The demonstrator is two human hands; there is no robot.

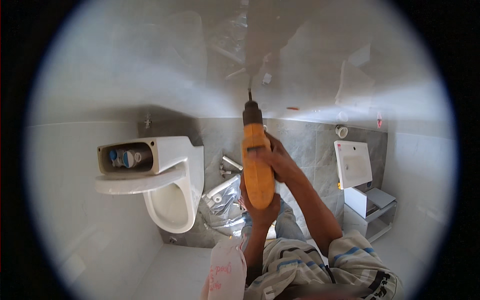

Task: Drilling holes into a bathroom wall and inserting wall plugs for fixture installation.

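A yellow power drill [258,172] with a dark chuck [252,113] is held out in front of me. Its thin bit [250,94] points at the glossy pale wall [150,65], and the tip appears to meet the surface; whether it has gone in, I cannot tell. My right hand [281,161] grips the front half of the drill body from the right side. Lower down, my left hand [264,212] is wrapped round the rear end, its fingers partly hidden under the tool.
To the left stands a white toilet [172,205] with its tank open and fittings inside; a white lid [140,181] lies across it. Pipes and plastic wrapping [222,192] litter the grey tiled floor. On the right are a white washbasin [355,164] and a cabinet [372,215].
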